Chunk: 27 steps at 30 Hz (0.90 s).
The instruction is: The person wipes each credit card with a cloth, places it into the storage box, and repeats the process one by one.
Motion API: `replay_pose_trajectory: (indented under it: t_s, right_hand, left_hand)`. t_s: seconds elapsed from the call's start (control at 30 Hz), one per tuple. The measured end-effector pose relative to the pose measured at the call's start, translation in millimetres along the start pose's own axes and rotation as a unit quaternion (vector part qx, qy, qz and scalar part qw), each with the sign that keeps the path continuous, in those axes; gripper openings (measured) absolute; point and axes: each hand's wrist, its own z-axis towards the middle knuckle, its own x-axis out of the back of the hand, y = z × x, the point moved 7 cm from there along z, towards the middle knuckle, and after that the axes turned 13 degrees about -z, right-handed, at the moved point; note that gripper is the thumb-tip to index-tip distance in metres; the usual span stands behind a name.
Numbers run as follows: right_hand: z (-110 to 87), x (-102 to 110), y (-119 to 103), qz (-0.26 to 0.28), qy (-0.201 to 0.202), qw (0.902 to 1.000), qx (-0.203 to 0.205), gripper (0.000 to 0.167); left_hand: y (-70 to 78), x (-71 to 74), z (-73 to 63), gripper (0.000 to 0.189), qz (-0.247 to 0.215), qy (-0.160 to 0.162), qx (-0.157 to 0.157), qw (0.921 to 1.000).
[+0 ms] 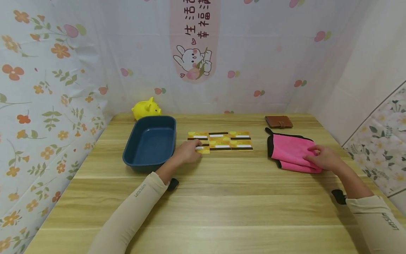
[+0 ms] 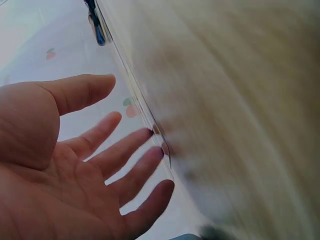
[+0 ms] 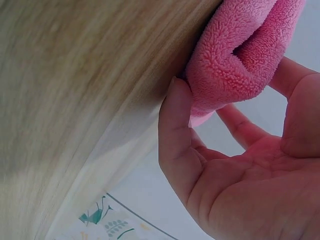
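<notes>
In the head view my left hand (image 1: 186,152) reaches over the left end of several yellow cards (image 1: 220,144) laid edge to edge in two rows, its fingertips over the front left card (image 1: 203,148). The left wrist view shows that hand's fingers spread and loosely bent, fingertips close to the table. At the right, a folded pink towel (image 1: 291,150) with black edging lies on the table. My right hand (image 1: 325,157) grips its right edge. In the right wrist view, thumb and fingers are bent round the fluffy towel fold (image 3: 227,62).
A dark blue basin (image 1: 152,141) stands left of the cards, with a yellow piggy bank (image 1: 146,108) behind it. A brown wallet (image 1: 279,121) lies behind the towel. The wooden table (image 1: 215,211) ends at a printed curtain (image 1: 247,60) at the back.
</notes>
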Motion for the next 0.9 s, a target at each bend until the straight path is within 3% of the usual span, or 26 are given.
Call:
replay_pose_trajectory:
  t_s: [0.2, 0.53, 0.9]
  right_hand:
    - [-0.7, 1.7, -2.0, -0.002, 0.001, 1.0000, 0.001, 0.065]
    - [1.5, -1.3, -0.1, 0.001, -0.001, 1.0000, -0.002, 0.066]
    - [2.0, -1.4, 3.2, 0.013, -0.004, 0.9999, -0.008, 0.067]
  left_hand:
    - [0.5, 4.3, -0.1, 0.046, -0.006, 0.013, -0.020, 0.9997]
    - [-11.6, 6.4, 1.8, 0.061, 0.042, 0.029, 0.057, 0.9971]
    - [-12.6, 4.4, 2.5, 0.057, 0.033, 0.019, 0.073, 0.9966]
